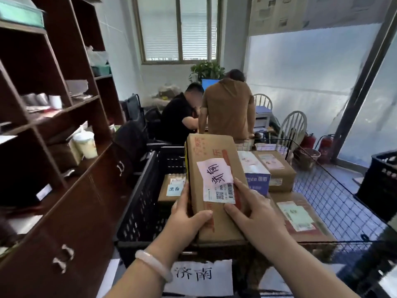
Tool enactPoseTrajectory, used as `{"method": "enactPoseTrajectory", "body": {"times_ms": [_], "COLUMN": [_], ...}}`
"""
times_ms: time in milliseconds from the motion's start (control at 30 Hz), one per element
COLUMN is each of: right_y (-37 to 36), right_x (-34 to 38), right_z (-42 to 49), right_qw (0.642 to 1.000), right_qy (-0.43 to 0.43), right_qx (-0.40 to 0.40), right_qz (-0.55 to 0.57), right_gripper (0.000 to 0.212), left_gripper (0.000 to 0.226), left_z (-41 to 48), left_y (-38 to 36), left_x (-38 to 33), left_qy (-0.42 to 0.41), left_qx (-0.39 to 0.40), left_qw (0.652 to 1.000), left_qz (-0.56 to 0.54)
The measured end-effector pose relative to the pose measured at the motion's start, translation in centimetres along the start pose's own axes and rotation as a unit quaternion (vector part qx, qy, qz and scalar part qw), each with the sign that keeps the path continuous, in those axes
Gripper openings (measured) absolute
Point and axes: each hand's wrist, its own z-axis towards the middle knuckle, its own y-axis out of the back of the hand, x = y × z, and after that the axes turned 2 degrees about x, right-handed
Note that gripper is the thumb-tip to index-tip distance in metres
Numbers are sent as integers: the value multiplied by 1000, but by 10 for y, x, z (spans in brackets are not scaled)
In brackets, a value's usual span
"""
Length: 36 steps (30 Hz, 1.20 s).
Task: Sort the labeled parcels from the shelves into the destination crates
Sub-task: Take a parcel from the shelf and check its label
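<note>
Left hand (189, 218) and right hand (251, 214) grip one cardboard parcel (214, 168) marked 济南, held above the black crate (139, 211) with the matching sign (199, 276); not yet released. One labelled parcel (171, 188) lies inside, under the hands. Several fill the wire crate (335, 194) to the right. Shelves (53, 125) to the left possibly hold more.

The cardboard parcel (214, 168) hides much of the black crate (137, 211) interior and the right edge of a smaller parcel (171, 188) lying there; the right hand (251, 209) shows only thumb and forefinger, the other fingers out of sight. Print on the shipping label (221, 193) is too small to read. Shelf unit (53, 104) contents are blurred and cut by the left edge; a second black crate (380, 183) is cut by the right edge.
</note>
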Motion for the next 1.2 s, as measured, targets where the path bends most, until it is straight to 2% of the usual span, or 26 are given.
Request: {"method": "enactPoseTrajectory", "body": {"times_ms": [200, 467, 633, 800, 967, 1067, 1200], "right_y": [-59, -138, -178, -217, -239, -246, -240], "right_x": [10, 20, 16, 15, 11, 12, 16], "right_z": [63, 127, 162, 182, 205, 215, 215], "right_qw": [998, 994, 992, 981, 977, 972, 968], "right_qy": [7, -58, -96, -165, -190, -201, -201], "right_qx": [60, 57, 63, 97, 74, 86, 150], "right_qz": [24, 67, 44, 12, 60, 82, -4], "right_gripper": [69, 62, 57, 53, 45, 47, 65], "left_gripper": [100, 100, 80, 66, 71, 75, 83], "left_z": [48, 112, 142, 158, 170, 176, 185], "left_y": [52, 116, 149, 181, 203, 207, 206], "left_x": [14, 27, 28, 33, 44, 52, 61], "left_qy": [53, 64, 13, -64, -92, -101, -103], "left_qx": [-87, -54, -28, -47, -41, -25, 4], "left_qw": [985, 967, 948, 933, 929, 925, 919], "left_qz": [136, 241, 318, 350, 357, 365, 380]}}
